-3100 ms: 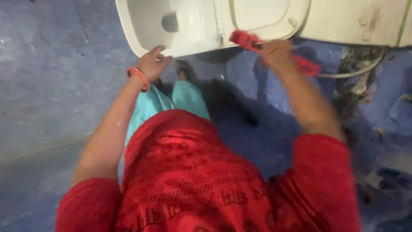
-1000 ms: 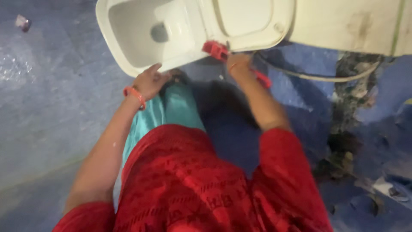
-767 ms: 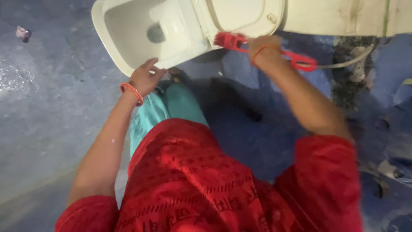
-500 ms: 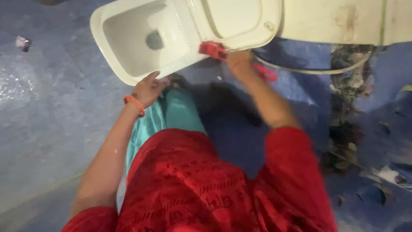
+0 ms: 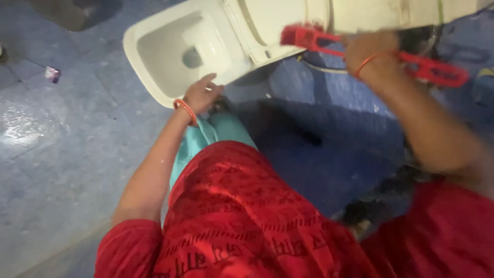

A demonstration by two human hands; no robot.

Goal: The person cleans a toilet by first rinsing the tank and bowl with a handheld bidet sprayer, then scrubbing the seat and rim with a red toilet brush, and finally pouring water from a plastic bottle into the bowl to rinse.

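A white toilet bowl sits at the top, its seat and lid raised. My left hand, with an orange bangle at the wrist, rests with fingers apart on the bowl's near rim. My right hand grips a red long-handled brush by the middle of its handle. The brush head is lifted in front of the raised lid, near the hinge side of the bowl. My red top and teal trousers fill the lower frame.
A wet bluish tiled floor surrounds the bowl. A small wrapper lies on the floor at the left. The white tank stands at the top right, with a pale hose beneath it. Dark debris lies at the right.
My right hand swung the brush up and to the right, away from under the bowl's edge. The view shifted, so the bowl sits further right. My left hand stays on the rim.
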